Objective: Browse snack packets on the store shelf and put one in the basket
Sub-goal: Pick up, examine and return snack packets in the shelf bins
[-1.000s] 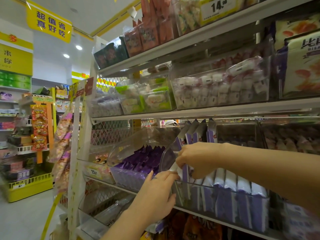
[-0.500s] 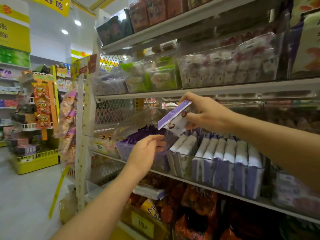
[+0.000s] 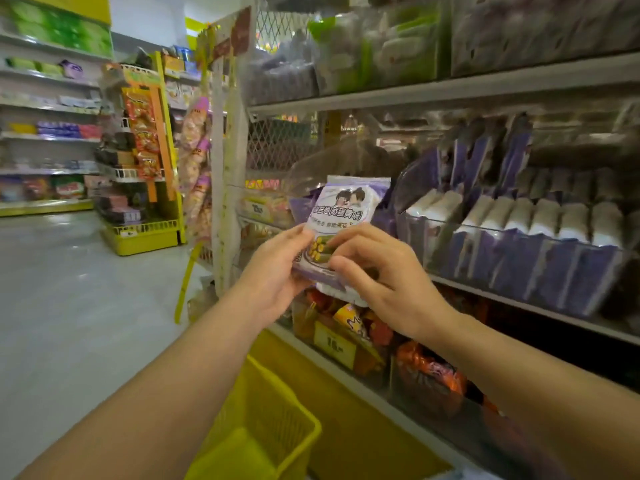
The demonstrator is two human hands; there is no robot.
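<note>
Holding one snack packet (image 3: 341, 211) in left hand (image 3: 273, 268) and right hand (image 3: 377, 275).

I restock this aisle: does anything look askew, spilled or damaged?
Nothing stands out. The packet, held by left hand and right hand, looks intact; stock in the bin stands in a row; the floor shows no spill. Upper shelves are too blurred to judge.

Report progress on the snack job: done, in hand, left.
Done: one purple-and-white packet is out, held clear of the bin of matching packets.
In hand: the left hand and right hand both hold its lower half, with the printed front facing the camera, apparently to check it.
Left: putting it into the yellow basket below the forearms. The packet is not in it yet.
</note>
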